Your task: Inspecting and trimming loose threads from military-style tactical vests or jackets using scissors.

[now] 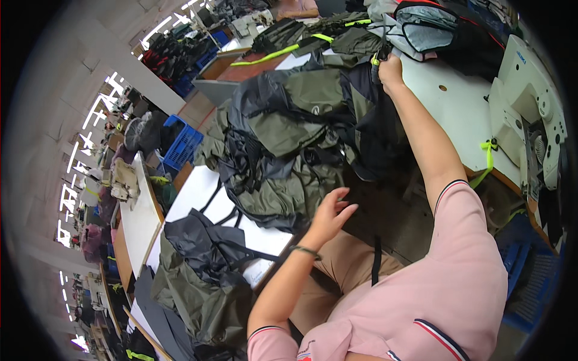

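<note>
My right hand (391, 71) is stretched far out over the white sewing table, fingers closed around a small black piece with a yellow-green part (376, 61); its kind is hard to make out. Directly left of that hand lies a large olive and dark grey backpack (289, 111), crumpled, with black straps and mesh. My left hand (331, 219) hangs near the backpack's lower edge, above my lap, with thumb and fingers apart and nothing in them. Another olive and dark grey bag piece (208, 289) with a black strap lies to the left of my left forearm.
A cream sewing machine (530, 108) stands at the right on the white tabletop (445, 108). Folded olive pieces (355, 42) and a grey and black bag (427, 29) lie at the far side. A blue crate (182, 144) stands left. Another person (299, 8) sits at the back.
</note>
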A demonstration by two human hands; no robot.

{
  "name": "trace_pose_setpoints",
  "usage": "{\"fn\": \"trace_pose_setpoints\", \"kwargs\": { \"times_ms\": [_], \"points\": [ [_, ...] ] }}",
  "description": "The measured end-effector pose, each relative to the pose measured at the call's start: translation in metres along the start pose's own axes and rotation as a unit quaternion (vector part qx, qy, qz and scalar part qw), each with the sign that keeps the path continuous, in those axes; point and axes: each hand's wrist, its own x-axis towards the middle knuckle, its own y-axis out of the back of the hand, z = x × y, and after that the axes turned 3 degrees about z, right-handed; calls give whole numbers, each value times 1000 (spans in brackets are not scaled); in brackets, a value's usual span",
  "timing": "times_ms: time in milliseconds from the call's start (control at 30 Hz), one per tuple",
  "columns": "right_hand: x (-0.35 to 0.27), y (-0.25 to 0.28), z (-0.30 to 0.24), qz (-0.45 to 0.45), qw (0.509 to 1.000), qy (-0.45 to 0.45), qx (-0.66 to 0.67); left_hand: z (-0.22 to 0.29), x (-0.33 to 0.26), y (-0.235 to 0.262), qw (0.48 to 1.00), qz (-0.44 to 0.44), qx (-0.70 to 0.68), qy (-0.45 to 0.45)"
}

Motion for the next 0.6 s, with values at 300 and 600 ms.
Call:
{"fn": "trace_pose_setpoints", "kwargs": {
  "times_ms": [300, 600],
  "points": [
    [6, -35, -196, -274, 818, -11, 506, 17, 130, -57, 930, 39, -287, 227],
    [-22, -6, -326, -423, 688, 15, 590, 89, 217, 97, 821, 311, -475, -58]
  ]
}}
